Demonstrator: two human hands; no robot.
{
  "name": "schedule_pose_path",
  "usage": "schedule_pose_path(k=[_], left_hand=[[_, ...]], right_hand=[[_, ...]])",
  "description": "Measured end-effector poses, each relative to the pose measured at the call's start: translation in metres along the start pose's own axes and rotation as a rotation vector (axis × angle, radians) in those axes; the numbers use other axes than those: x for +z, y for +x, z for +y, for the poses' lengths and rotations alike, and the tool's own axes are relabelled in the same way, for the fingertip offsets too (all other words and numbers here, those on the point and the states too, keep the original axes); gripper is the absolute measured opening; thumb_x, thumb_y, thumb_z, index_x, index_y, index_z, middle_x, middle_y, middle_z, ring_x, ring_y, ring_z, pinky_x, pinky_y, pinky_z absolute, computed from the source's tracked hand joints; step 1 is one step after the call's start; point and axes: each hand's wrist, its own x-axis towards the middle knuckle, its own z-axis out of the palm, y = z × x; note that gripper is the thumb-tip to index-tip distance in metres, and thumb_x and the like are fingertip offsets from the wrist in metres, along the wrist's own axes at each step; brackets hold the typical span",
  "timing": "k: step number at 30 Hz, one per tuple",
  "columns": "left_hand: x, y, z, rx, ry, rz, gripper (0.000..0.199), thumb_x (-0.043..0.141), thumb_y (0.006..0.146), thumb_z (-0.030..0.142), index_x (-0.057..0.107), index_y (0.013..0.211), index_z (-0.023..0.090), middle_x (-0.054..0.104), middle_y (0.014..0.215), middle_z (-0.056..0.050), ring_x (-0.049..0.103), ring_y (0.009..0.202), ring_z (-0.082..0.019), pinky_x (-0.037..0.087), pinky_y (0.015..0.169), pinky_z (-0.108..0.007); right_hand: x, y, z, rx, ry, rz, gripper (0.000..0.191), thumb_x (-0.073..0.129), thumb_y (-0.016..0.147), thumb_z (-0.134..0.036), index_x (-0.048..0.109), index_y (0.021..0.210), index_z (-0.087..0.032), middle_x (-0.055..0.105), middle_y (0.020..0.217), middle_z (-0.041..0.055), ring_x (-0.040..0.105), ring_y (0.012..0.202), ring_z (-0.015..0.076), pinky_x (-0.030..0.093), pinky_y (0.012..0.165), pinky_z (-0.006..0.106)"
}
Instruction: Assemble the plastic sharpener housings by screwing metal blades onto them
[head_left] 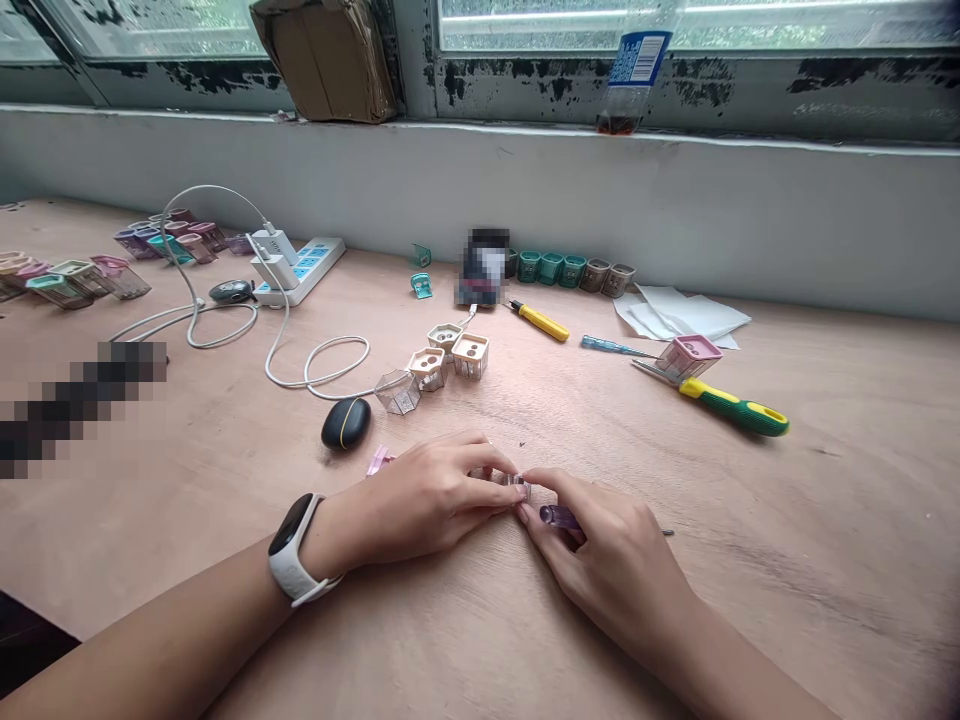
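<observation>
Near the middle of the wooden table (450,620), my left hand (450,490) has its fingers closed on a small clear piece (519,486). From the other side, the thumb and forefinger of my right hand (592,530) pinch the same piece. A purple-handled tool (559,517) lies within my right hand, under the curled fingers, its thin metal tip showing beyond the knuckles. Just behind my left wrist lies a pink piece (379,460), partly hidden by the hand. My fingers cover most of the clear piece.
Beyond my hands are a black oval object (346,424), a clear container (398,392) and cream-topped containers (470,356). To the right lie a green-yellow tool (739,408), a pink container (688,357) and a yellow knife (541,321). White cable (292,385) loops from a power strip (311,268).
</observation>
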Motion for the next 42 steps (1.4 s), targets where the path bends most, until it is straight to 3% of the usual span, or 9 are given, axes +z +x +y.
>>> schedule_pose_path(k=[15, 20, 23, 26, 28, 32, 37, 39, 42], left_hand=[[0.001, 0.0, 0.0, 0.041, 0.043, 0.047, 0.023, 0.051, 0.104, 0.017, 0.071, 0.114, 0.014, 0.072, 0.112, -0.009, 0.069, 0.101, -0.019, 0.06, 0.09, -0.035], [0.003, -0.001, -0.002, 0.021, 0.028, 0.049, 0.019, 0.052, 0.103, 0.014, 0.07, 0.107, 0.011, 0.072, 0.111, -0.009, 0.067, 0.1, -0.018, 0.058, 0.091, -0.034], [0.004, -0.001, -0.003, 0.002, -0.007, 0.054, 0.016, 0.053, 0.101, 0.014, 0.067, 0.107, 0.011, 0.071, 0.103, -0.008, 0.065, 0.096, -0.018, 0.056, 0.087, -0.034], [0.003, -0.001, -0.003, -0.041, -0.018, 0.041, 0.017, 0.056, 0.1, 0.016, 0.065, 0.114, 0.011, 0.068, 0.1, -0.008, 0.064, 0.095, -0.02, 0.055, 0.084, -0.034], [0.002, -0.002, -0.003, -0.059, -0.016, 0.026, 0.019, 0.057, 0.1, 0.017, 0.064, 0.117, 0.012, 0.067, 0.102, -0.008, 0.063, 0.097, -0.021, 0.054, 0.084, -0.035], [0.002, -0.002, -0.002, -0.058, -0.022, 0.026, 0.02, 0.056, 0.1, 0.016, 0.063, 0.118, 0.013, 0.067, 0.103, -0.008, 0.063, 0.098, -0.02, 0.052, 0.085, -0.034], [0.003, -0.001, -0.002, -0.039, -0.007, 0.032, 0.019, 0.054, 0.101, 0.016, 0.064, 0.116, 0.012, 0.067, 0.102, -0.008, 0.063, 0.096, -0.02, 0.052, 0.082, -0.033], [0.003, -0.001, -0.002, -0.04, -0.001, 0.032, 0.02, 0.054, 0.101, 0.017, 0.064, 0.117, 0.012, 0.067, 0.102, -0.008, 0.063, 0.096, -0.02, 0.053, 0.082, -0.034], [0.003, -0.002, -0.002, -0.037, -0.001, 0.037, 0.021, 0.054, 0.101, 0.017, 0.065, 0.118, 0.012, 0.068, 0.104, -0.008, 0.064, 0.098, -0.02, 0.054, 0.085, -0.034]], right_hand=[[-0.004, 0.001, -0.006, 0.004, -0.015, -0.003, 0.017, 0.058, 0.096, -0.025, 0.062, 0.113, -0.023, 0.067, 0.08, -0.0025, 0.058, 0.062, 0.0124, 0.038, 0.061, 0.026], [-0.007, 0.001, -0.004, -0.074, -0.042, 0.161, 0.015, 0.055, 0.096, -0.017, 0.06, 0.11, -0.018, 0.062, 0.083, 0.0014, 0.057, 0.071, 0.0134, 0.042, 0.066, 0.027], [-0.011, 0.0, 0.0, -0.166, 0.075, 0.322, 0.015, 0.051, 0.097, -0.007, 0.056, 0.109, -0.016, 0.06, 0.09, 0.0036, 0.057, 0.081, 0.013, 0.045, 0.073, 0.027], [-0.014, -0.003, 0.002, -0.199, 0.211, 0.439, 0.015, 0.048, 0.103, -0.016, 0.055, 0.116, -0.014, 0.061, 0.101, 0.0085, 0.059, 0.096, 0.0172, 0.048, 0.081, 0.033], [-0.015, -0.005, 0.003, -0.196, 0.267, 0.485, 0.018, 0.045, 0.106, -0.024, 0.056, 0.116, -0.014, 0.061, 0.101, 0.0094, 0.059, 0.095, 0.0181, 0.048, 0.078, 0.034], [-0.012, -0.006, 0.0, -0.099, 0.391, 0.493, 0.019, 0.041, 0.108, -0.027, 0.057, 0.109, -0.017, 0.06, 0.092, 0.0058, 0.059, 0.085, 0.0145, 0.048, 0.069, 0.029], [-0.013, -0.002, -0.011, 0.154, 0.733, 0.478, 0.018, 0.041, 0.109, -0.028, 0.057, 0.103, -0.022, 0.058, 0.085, 0.0022, 0.058, 0.073, 0.0126, 0.05, 0.067, 0.031], [-0.017, 0.004, -0.014, 0.252, 0.9, 0.491, 0.021, 0.046, 0.107, -0.032, 0.053, 0.091, -0.021, 0.049, 0.073, -0.0012, 0.049, 0.061, 0.0098, 0.043, 0.056, 0.026], [-0.021, 0.016, -0.012, 0.385, 1.106, 0.501, 0.041, 0.056, 0.102, -0.043, 0.041, 0.073, -0.018, 0.031, 0.061, -0.0054, 0.031, 0.049, 0.0057, 0.029, 0.046, 0.021]])
